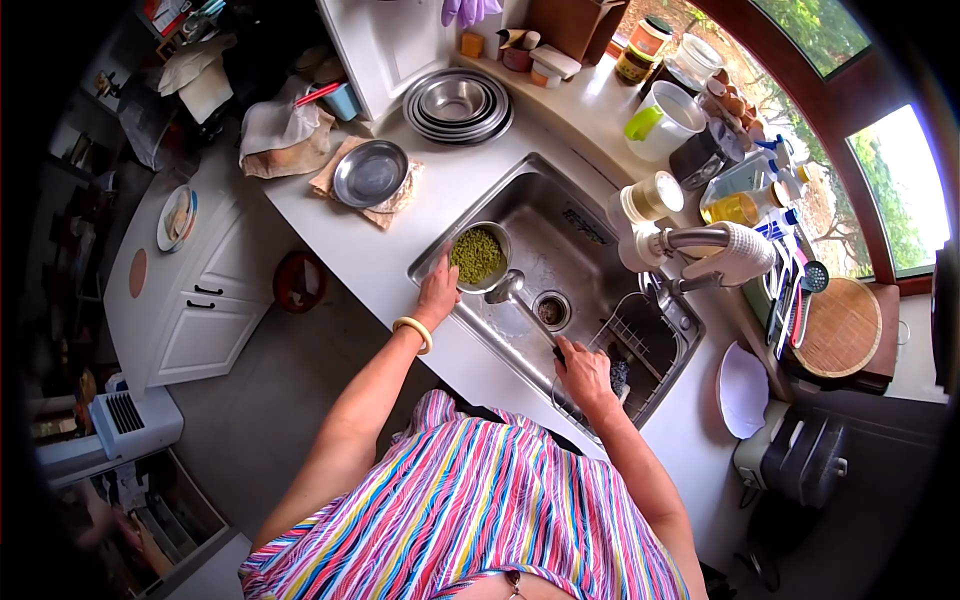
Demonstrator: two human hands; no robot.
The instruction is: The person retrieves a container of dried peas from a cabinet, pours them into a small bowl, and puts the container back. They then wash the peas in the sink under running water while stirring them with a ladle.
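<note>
My left hand (437, 292), with a pale bangle at the wrist, grips the near left side of a metal bowl (507, 240). Small green beans (477, 256), like mung beans, fill much of it. The bowl is over the left part of the steel sink (540, 215); whether it rests on the bottom I cannot tell. In my right hand (587, 375) is the dark handle end of a metal ladle (524, 308). Its rounded head is at the bowl's lower right side, close to or touching it. The ladle's shaft passes beside the drain (551, 310).
A wire rack (630, 350) sits at the sink's right end, near the wrapped faucet (725, 255). Nested metal bowls (458, 105) and a metal plate (371, 173) on a cloth are beyond the sink. Jars and a jug (668, 118) line the windowsill. A lilac dish (743, 390) leans at right.
</note>
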